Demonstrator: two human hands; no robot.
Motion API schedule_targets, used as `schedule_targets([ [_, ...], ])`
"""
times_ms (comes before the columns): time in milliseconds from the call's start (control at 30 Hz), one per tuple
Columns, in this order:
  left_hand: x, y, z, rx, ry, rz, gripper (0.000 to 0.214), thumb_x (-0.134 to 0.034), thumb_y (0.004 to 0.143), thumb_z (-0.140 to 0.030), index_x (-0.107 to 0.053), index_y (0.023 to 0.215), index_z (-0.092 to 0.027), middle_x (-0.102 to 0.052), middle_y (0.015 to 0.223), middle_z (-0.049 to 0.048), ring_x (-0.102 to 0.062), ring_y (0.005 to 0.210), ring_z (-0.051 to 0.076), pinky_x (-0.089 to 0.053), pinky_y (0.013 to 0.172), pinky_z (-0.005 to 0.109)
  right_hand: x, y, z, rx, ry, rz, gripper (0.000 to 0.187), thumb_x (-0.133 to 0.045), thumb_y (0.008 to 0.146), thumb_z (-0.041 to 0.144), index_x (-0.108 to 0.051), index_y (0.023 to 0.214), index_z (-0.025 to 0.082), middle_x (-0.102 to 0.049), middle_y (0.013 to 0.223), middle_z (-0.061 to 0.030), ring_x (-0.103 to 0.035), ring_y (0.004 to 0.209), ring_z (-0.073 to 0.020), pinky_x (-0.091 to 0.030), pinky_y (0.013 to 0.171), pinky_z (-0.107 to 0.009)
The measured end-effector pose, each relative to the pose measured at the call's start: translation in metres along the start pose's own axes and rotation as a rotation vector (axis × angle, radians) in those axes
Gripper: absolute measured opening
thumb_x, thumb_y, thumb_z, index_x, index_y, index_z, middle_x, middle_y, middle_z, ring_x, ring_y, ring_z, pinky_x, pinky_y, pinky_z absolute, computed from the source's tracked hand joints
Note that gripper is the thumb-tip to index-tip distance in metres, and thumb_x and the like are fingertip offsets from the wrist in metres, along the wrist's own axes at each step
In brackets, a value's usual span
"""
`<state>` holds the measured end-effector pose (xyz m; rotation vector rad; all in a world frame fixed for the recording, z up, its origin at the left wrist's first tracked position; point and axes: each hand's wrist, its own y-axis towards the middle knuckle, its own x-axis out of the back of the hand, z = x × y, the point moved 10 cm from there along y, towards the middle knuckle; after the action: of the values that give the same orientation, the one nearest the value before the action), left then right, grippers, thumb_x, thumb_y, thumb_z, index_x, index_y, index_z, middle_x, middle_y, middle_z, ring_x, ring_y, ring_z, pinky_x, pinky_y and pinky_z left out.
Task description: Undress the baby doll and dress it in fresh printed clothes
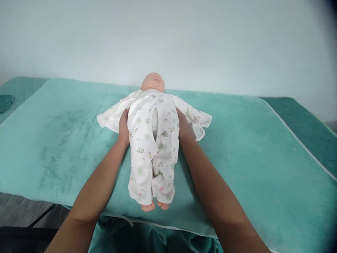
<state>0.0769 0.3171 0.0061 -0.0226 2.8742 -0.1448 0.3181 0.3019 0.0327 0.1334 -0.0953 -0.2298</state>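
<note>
A baby doll (154,83) lies on its back, head toward the wall and feet toward me. It wears white split-crotch trousers (142,147) printed with small animals. A white printed jacket (110,114) spreads out on both sides at shoulder height. My left hand (124,128) clasps the doll's side at the waist, on the left. On the opposite side my right hand (183,125) holds it in the same way, partly beneath the jacket's edge. Most fingers of both hands are tucked out of sight around the doll's sides.
A light green plush mat (252,168) with pale piping covers the table. Darker green cloth (297,123) shows at the right end, and more at the far left. A white wall (168,38) stands directly behind. Grey floor (18,207) appears at lower left.
</note>
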Motion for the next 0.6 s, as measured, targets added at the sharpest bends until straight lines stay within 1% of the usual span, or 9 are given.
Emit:
schedule_targets([
  [100, 0.007, -0.003, -0.02, -0.178, 0.088, -0.086, 0.026, -0.066, 0.085, -0.033, -0.073, 0.107, -0.022, -0.075, 0.121, 0.0012, -0.056, 0.136, 0.025, -0.045, 0.114, 0.034, 0.011, 0.001, -0.001, 0.02, -0.186, -0.064, 0.029, -0.066, 0.078, 0.049, -0.072, 0.091, 0.024, -0.077, 0.102, -0.0056, -0.064, 0.104, -0.0292, -0.05, 0.098, -0.044],
  [167, 0.009, -0.003, -0.027, -0.234, 0.155, -0.118, 0.023, -0.067, 0.08, -0.025, -0.074, 0.102, -0.022, -0.075, 0.12, 0.0001, -0.056, 0.134, 0.025, -0.043, 0.115, 0.032, 0.018, 0.0, -0.002, 0.013, -0.253, -0.108, 0.024, -0.064, 0.079, 0.042, -0.072, 0.093, 0.024, -0.077, 0.1, -0.0047, -0.065, 0.099, -0.0282, -0.051, 0.093, -0.041],
  [233, 0.008, -0.003, -0.033, -0.275, 0.218, -0.11, 0.027, -0.066, 0.078, -0.019, -0.075, 0.103, -0.023, -0.076, 0.122, -0.0007, -0.058, 0.131, 0.025, -0.042, 0.116, 0.032, 0.02, -0.001, 0.0, 0.022, -0.293, -0.118, 0.02, -0.063, 0.08, 0.037, -0.071, 0.093, 0.024, -0.077, 0.099, -0.0047, -0.065, 0.095, -0.0277, -0.051, 0.089, -0.039],
  [333, 0.004, -0.001, -0.042, -0.339, 0.307, -0.057, 0.027, -0.064, 0.08, -0.019, -0.076, 0.104, -0.023, -0.075, 0.125, -0.0004, -0.057, 0.131, 0.026, -0.04, 0.118, 0.033, 0.018, -0.001, 0.009, 0.097, -0.379, -0.103, 0.012, -0.06, 0.081, 0.031, -0.068, 0.088, 0.024, -0.074, 0.095, -0.0048, -0.063, 0.091, -0.0267, -0.049, 0.089, -0.039],
  [400, 0.004, 0.003, -0.046, -0.352, 0.345, -0.044, 0.025, -0.065, 0.079, -0.02, -0.077, 0.101, -0.023, -0.076, 0.123, 0.0008, -0.057, 0.132, 0.028, -0.04, 0.117, 0.034, 0.017, 0.0, 0.013, 0.136, -0.43, -0.099, 0.006, -0.061, 0.081, 0.029, -0.065, 0.083, 0.024, -0.072, 0.091, -0.0042, -0.061, 0.09, -0.0258, -0.047, 0.091, -0.038],
  [467, 0.006, 0.008, -0.047, -0.335, 0.37, -0.052, 0.023, -0.068, 0.077, -0.02, -0.077, 0.098, -0.022, -0.077, 0.118, 0.0023, -0.057, 0.13, 0.03, -0.043, 0.113, 0.034, 0.019, 0.001, 0.012, 0.125, -0.481, -0.115, 0.004, -0.061, 0.081, 0.028, -0.061, 0.082, 0.025, -0.071, 0.086, -0.0033, -0.06, 0.088, -0.0254, -0.046, 0.091, -0.038],
  [533, 0.007, 0.012, -0.044, -0.298, 0.389, -0.044, 0.025, -0.07, 0.076, -0.02, -0.077, 0.1, -0.023, -0.077, 0.117, 0.0026, -0.056, 0.13, 0.031, -0.044, 0.112, 0.034, 0.021, 0.002, 0.008, 0.09, -0.512, -0.137, 0.006, -0.062, 0.081, 0.029, -0.059, 0.085, 0.026, -0.07, 0.082, -0.0022, -0.06, 0.087, -0.0255, -0.046, 0.089, -0.037],
  [600, 0.006, 0.015, -0.039, -0.272, 0.41, -0.03, 0.028, -0.07, 0.076, -0.022, -0.076, 0.104, -0.024, -0.077, 0.118, 0.0023, -0.054, 0.131, 0.031, -0.042, 0.114, 0.035, 0.021, 0.002, 0.005, 0.066, -0.487, -0.147, 0.009, -0.062, 0.082, 0.032, -0.059, 0.088, 0.027, -0.07, 0.082, -0.0014, -0.062, 0.088, -0.0254, -0.047, 0.086, -0.036],
])
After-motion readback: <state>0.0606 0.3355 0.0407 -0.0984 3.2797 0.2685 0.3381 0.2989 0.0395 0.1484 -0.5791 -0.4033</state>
